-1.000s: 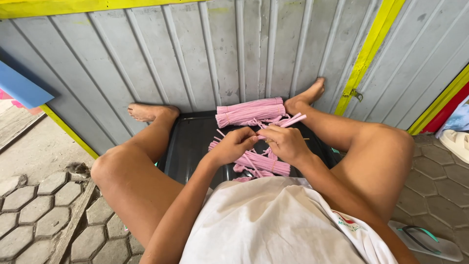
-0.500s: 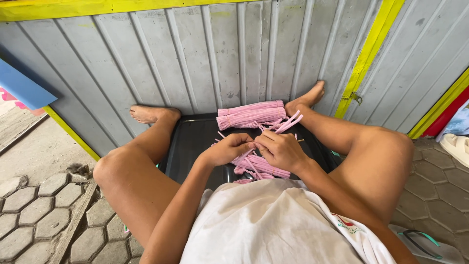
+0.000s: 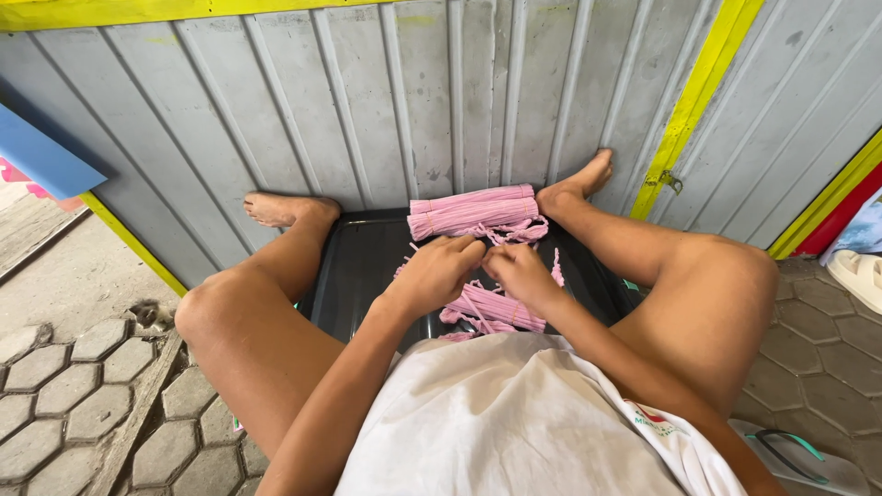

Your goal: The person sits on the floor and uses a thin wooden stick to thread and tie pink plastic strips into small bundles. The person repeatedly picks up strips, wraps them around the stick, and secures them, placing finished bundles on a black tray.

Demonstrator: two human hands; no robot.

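Observation:
I sit on the ground with a black tray [image 3: 358, 266] between my legs. A neat stack of pink strips [image 3: 473, 210] lies at the tray's far edge against the wall. A looser heap of pink strips [image 3: 491, 310] lies near my lap. My left hand [image 3: 439, 269] and my right hand [image 3: 516, 269] meet over the tray's middle, fingers curled together on a few pink strips. What exactly sits between the fingertips is hidden.
A grey corrugated metal wall [image 3: 386, 101] with yellow trim [image 3: 689, 101] stands just beyond my feet. Hexagonal paving [image 3: 64, 386] surrounds me. A sandal [image 3: 799, 450] lies at the lower right, a blue board [image 3: 37, 156] at the left.
My hands have drawn closer together and slightly toward the far stack. The pink strips that stuck out from my right hand are now tucked in between both hands.

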